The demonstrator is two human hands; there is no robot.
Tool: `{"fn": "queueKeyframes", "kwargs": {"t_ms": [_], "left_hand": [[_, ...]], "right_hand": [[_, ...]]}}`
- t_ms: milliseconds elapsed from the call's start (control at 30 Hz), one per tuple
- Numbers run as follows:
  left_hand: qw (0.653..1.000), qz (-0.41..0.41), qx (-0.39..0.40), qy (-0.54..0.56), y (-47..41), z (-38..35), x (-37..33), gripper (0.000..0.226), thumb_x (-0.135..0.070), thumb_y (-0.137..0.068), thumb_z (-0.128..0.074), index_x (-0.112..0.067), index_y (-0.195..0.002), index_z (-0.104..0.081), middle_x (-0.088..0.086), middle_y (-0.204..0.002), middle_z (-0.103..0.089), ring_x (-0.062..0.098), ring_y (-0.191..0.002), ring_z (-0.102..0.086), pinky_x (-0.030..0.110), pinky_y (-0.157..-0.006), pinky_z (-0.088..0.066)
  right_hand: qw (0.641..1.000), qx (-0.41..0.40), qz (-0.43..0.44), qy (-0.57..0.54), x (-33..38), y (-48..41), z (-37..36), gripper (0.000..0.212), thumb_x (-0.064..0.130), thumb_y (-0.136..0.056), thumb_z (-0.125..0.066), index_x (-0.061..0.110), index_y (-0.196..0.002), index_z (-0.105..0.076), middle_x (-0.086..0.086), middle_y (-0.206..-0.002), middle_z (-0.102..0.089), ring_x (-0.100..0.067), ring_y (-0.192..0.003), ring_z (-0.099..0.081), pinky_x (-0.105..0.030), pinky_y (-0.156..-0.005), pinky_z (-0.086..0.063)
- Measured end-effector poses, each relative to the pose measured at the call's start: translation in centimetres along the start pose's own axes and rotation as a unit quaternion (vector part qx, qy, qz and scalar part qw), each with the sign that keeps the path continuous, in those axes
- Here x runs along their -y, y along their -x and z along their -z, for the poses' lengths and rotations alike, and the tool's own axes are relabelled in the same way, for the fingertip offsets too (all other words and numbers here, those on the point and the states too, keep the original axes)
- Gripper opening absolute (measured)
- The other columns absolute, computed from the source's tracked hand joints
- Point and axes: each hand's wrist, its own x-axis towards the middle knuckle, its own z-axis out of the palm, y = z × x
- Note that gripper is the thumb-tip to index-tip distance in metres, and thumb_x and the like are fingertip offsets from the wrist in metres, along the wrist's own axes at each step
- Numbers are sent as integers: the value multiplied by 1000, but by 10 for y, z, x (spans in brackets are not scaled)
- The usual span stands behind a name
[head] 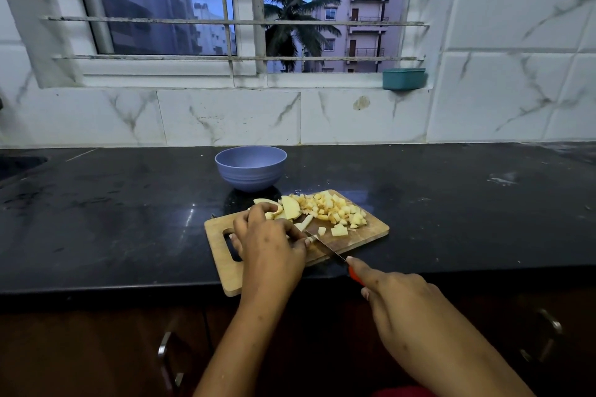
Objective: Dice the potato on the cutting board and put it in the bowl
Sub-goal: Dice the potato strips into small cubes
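A rectangular light wooden cutting board point(361, 234) with a slot handle at its left end lies on the near part of a black polished stone counter point(451, 203), its near left corner overhanging the counter's edge; on the board's far right part sits a heap of small pale yellow potato dice point(335, 208), with a few loose cubes just near of it; at the heap's left lie pale yellow potato slices point(292, 208), not yet diced; the left hand point(271, 245) rests over the board's left half, its fingers curled down on these slices and on a thin strip beside them, holding them in place; the right hand point(403, 303), near and to the right, grips the orange-red handle of a slim steel-bladed knife point(325, 246), forefinger laid along the top; the blade slants far-left across the board, its tip at the left hand's fingertips; a round lavender-blue plastic bowl point(251, 167) stands upright on the counter just beyond the board's far left side, apart from it; a teal rectangular tub point(403, 78) sits on the sill of the barred window point(225, 21) at the far right.
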Motion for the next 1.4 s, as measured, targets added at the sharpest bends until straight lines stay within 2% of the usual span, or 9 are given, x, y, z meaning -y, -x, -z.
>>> {"fn": "queueKeyframes", "kwargs": {"t_ms": [133, 300, 400, 500, 633, 867, 1033, 1200, 1400], "left_hand": [[1000, 8, -8, -14, 1, -2, 0, 15, -36, -83, -68, -25, -92, -72, -6, -138, -31, 19, -130, -14, 51, -111, -22], [998, -3, -8, -65, 2, -4, -3, 24, -40, -88, -59, -25, -104, -67, -5, -139, -29, 22, -132, -16, 55, -113, -17], [996, -29, 1, -85, 4, -5, -5, 24, -41, -91, -52, -33, -110, -65, -5, -142, -27, 21, -133, -15, 55, -114, -12], [995, -48, 9, -84, 5, -5, -4, 27, -38, -93, -50, -39, -118, -61, -6, -145, -26, 20, -136, -12, 57, -114, -9], [994, -46, 7, -94, 6, -3, -6, 33, -43, -95, -44, -36, -126, -54, -5, -146, -25, 21, -137, -12, 56, -115, -9], [991, -42, 20, -127, 7, -4, -7, 35, -42, -96, -39, -29, -123, -56, -2, -147, -23, 23, -138, -12, 57, -113, -8], [991, -38, 14, -127, 6, -4, -6, 33, -38, -94, -44, -28, -125, -52, -2, -147, -23, 24, -138, -12, 55, -114, -10], [991, -35, 17, -131, 5, -4, -6, 33, -40, -94, -44, -27, -123, -52, -1, -145, -24, 24, -137, -13, 53, -113, -14], [995, -9, -5, -103, 4, -5, -6, 34, -42, -90, -52, -21, -116, -57, 0, -143, -26, 23, -133, -16, 46, -110, -27]], "right_hand": [[998, -19, -1, 53, -4, -2, -1, 60, 17, -103, -33, 43, -150, -8, 10, -80, -39, -12, -79, -50, -26, -74, -47], [994, -56, -2, 90, -7, -3, -2, 59, 18, -102, -33, 43, -150, -7, 9, -84, -37, -12, -76, -46, -23, -65, -42], [993, -83, -22, 74, -13, -10, 2, 56, 20, -103, -31, 42, -150, -10, 9, -92, -45, -13, -82, -52, -24, -71, -46], [996, -72, -32, 30, -16, -16, 9, 49, 25, -104, -30, 42, -149, -19, 5, -111, -57, -15, -101, -59, -27, -82, -49], [997, -66, -26, 5, -12, -12, 12, 48, 28, -105, -28, 43, -149, -17, 7, -104, -53, -13, -99, -58, -25, -83, -48], [1000, -19, -15, 8, -7, -6, 12, 47, 29, -105, -29, 44, -148, -17, 6, -108, -56, -10, -98, -57, -23, -81, -47], [998, -55, -39, -17, -20, -22, 4, 47, 27, -105, -29, 42, -148, -21, 6, -102, -54, -11, -92, -57, -23, -77, -48], [995, -75, -7, -72, -19, -19, 1, 45, 29, -104, -33, 44, -145, -28, 11, -88, -53, -5, -80, -54, -21, -75, -47], [993, -84, -32, -82, -29, -5, 11, 43, 32, -102, -36, 48, -142, -31, 7, -99, -63, -6, -83, -59, -19, -74, -50]]}}
